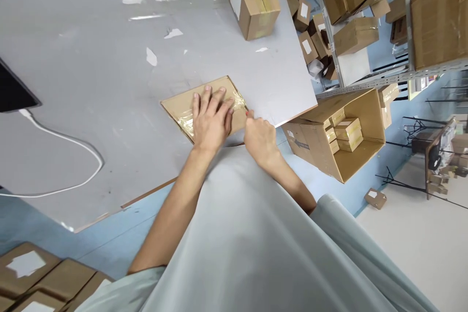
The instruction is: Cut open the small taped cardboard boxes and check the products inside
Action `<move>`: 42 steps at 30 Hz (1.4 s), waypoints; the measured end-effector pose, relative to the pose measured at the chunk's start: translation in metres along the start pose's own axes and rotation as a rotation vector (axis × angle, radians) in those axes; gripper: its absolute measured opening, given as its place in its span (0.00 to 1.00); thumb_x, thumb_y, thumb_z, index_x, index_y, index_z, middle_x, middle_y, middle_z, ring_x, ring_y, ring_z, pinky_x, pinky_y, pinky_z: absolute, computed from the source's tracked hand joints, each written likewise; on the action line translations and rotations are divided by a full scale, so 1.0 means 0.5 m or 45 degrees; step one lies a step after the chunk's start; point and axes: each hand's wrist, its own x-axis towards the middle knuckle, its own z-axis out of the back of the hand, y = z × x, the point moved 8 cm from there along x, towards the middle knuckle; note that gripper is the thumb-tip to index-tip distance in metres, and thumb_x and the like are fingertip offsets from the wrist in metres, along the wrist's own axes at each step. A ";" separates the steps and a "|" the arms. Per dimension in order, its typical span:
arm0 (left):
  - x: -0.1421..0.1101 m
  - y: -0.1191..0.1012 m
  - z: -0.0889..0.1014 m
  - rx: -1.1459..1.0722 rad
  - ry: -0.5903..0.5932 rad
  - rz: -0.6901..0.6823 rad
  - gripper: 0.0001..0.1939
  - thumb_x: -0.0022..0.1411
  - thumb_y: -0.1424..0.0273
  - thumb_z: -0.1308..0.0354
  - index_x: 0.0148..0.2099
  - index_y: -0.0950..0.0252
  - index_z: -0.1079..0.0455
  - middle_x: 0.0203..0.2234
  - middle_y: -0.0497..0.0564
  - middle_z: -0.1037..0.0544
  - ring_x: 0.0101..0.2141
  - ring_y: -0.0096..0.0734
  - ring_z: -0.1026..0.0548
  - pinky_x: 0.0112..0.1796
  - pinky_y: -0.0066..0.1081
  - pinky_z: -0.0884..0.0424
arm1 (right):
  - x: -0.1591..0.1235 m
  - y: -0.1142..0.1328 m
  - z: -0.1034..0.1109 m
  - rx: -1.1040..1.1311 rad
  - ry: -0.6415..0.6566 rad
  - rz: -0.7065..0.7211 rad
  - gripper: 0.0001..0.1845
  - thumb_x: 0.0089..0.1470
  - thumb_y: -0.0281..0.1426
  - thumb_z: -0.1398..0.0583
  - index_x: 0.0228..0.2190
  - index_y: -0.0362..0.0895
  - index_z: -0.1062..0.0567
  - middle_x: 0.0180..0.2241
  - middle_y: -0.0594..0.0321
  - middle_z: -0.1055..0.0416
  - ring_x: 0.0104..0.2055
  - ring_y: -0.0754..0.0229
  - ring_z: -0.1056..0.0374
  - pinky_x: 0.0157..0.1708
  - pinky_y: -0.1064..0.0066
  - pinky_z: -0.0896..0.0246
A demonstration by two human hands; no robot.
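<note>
A flat, taped cardboard box (179, 102) lies near the front edge of the grey table, with shiny clear tape along two of its sides. My left hand (211, 119) rests on top of it, fingers stretched out and pressing on the cardboard. At the box's right edge, my right hand (260, 137) is closed in a fist around a small tool. Only a red bit of that tool shows by the thumb, so its kind is hidden.
A closed box (252, 22) stands at the table's back right. An open carton (310, 146) holding several small boxes is beside the table. A white cable (84, 144) runs from a dark-screened device (14, 90) on the left. Shelves with boxes (438, 19) rise at right; stacked boxes (66, 278) sit lower left.
</note>
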 end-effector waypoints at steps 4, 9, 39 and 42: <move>-0.006 -0.002 -0.007 0.034 -0.007 -0.045 0.25 0.83 0.56 0.48 0.74 0.48 0.25 0.80 0.51 0.30 0.84 0.53 0.47 0.83 0.65 0.65 | -0.024 -0.038 -0.028 -0.003 -0.012 -0.072 0.33 0.76 0.19 0.50 0.77 0.33 0.35 0.56 0.35 0.14 0.59 0.45 0.15 0.57 0.60 0.20; -0.019 0.005 -0.014 0.043 -0.019 -0.088 0.24 0.84 0.58 0.48 0.74 0.50 0.24 0.79 0.53 0.29 0.84 0.54 0.47 0.82 0.66 0.64 | -0.035 -0.045 -0.022 -0.048 -0.016 -0.069 0.27 0.80 0.23 0.51 0.73 0.39 0.30 0.55 0.39 0.14 0.57 0.46 0.14 0.56 0.62 0.21; -0.013 0.030 -0.022 0.006 -0.053 -0.087 0.23 0.84 0.59 0.46 0.73 0.49 0.23 0.79 0.53 0.29 0.84 0.55 0.47 0.82 0.67 0.65 | 0.057 0.007 0.015 0.183 -0.116 -0.009 0.27 0.80 0.24 0.51 0.74 0.41 0.32 0.59 0.42 0.17 0.61 0.46 0.16 0.61 0.56 0.21; -0.011 0.037 -0.025 0.029 -0.064 -0.094 0.22 0.84 0.59 0.46 0.73 0.50 0.23 0.79 0.54 0.29 0.84 0.54 0.47 0.82 0.67 0.63 | 0.045 -0.011 -0.005 0.159 -0.042 -0.038 0.25 0.80 0.22 0.51 0.70 0.38 0.27 0.56 0.39 0.15 0.61 0.46 0.16 0.61 0.57 0.21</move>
